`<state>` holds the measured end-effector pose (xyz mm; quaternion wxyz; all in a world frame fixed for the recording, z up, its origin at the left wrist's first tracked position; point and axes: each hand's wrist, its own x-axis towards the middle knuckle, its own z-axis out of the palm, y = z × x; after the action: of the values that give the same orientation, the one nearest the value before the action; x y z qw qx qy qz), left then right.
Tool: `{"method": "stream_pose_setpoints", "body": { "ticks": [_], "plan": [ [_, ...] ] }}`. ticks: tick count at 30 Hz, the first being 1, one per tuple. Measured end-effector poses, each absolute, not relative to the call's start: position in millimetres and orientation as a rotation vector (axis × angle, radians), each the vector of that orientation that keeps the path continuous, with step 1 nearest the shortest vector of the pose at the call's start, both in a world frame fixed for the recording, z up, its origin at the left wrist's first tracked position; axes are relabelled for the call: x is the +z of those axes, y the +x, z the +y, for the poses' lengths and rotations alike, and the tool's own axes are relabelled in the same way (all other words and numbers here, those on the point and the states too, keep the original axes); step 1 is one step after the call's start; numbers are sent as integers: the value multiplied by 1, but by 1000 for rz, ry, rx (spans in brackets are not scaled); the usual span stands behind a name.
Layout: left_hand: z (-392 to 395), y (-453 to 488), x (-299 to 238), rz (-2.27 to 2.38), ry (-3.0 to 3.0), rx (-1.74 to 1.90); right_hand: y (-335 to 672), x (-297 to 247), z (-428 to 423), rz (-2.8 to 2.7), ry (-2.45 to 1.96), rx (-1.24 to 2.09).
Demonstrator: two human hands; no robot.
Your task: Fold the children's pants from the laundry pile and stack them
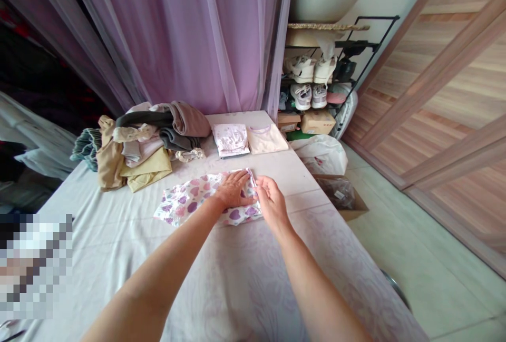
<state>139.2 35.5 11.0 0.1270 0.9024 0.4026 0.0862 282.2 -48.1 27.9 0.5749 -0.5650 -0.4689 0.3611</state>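
One white fabric garment printed with purple and pink hearts (203, 194) lies on a pale patterned sheet (221, 279). The left hand (233, 190) rests flat on it, fingers slightly apart; the right hand (272, 202) pinches its right edge. Beyond lie pale folded garments (230, 139) and a heap of brown, grey and yellow clothes (144, 142).

no text, label, brand or number is legible anywhere.
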Motion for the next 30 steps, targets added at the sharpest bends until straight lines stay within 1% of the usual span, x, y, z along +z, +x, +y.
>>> {"method": "stream_pose_setpoints", "body": {
  "ticks": [3,6,8,15,25,28,30],
  "plan": [
    [35,139,11,1185,2620,260,267,21,-18,-759,-1196,1025],
    [35,139,11,1196,2606,265,261,11,-4,-559,-1180,1051],
    [36,139,10,1204,2602,265,260,7,-2,-525,-1166,1042],
    [34,139,11,1218,2617,259,253,5,12,-628,-1068,1038],
    [36,130,11,1108,2587,242,264,-31,16,-917,-1108,942],
    [25,107,22,1112,2591,305,259,-31,15,-985,-1156,896],
    [15,81,36,1173,2586,421,255,-29,13,-1004,-1173,863]
  ]
}}
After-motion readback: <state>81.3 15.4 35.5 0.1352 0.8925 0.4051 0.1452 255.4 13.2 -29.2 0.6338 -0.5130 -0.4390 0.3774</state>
